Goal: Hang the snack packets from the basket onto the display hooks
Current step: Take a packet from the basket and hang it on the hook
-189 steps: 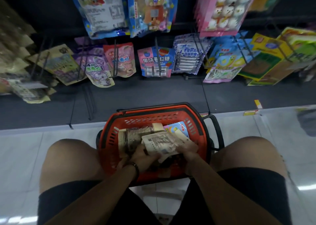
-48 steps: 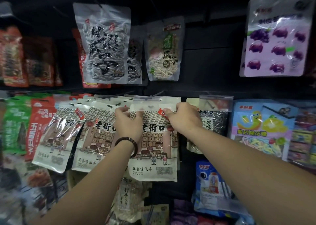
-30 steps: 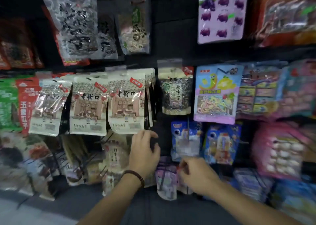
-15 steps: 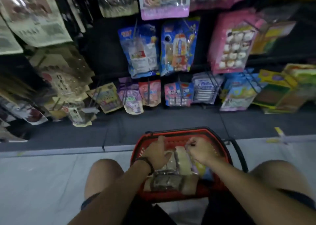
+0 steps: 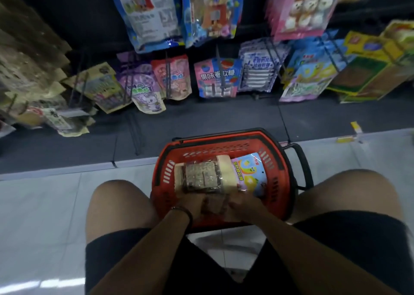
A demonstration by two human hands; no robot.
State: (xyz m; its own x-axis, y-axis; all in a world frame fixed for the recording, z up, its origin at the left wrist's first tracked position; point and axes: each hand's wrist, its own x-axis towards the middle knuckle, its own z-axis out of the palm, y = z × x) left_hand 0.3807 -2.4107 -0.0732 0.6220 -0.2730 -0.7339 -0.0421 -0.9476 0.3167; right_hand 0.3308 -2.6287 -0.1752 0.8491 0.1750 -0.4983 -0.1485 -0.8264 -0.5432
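The left hand (image 5: 191, 206) and right hand (image 5: 245, 206) are flanking a brown packet (image 5: 214, 207) in the basket (image 5: 277, 182); neither grip's closure is showing clearly.

Basket (image 5: 215, 150) on floor (image 5: 44, 205), packets (image 5: 200, 177) inside, display hooks (image 5: 218, 68) behind it
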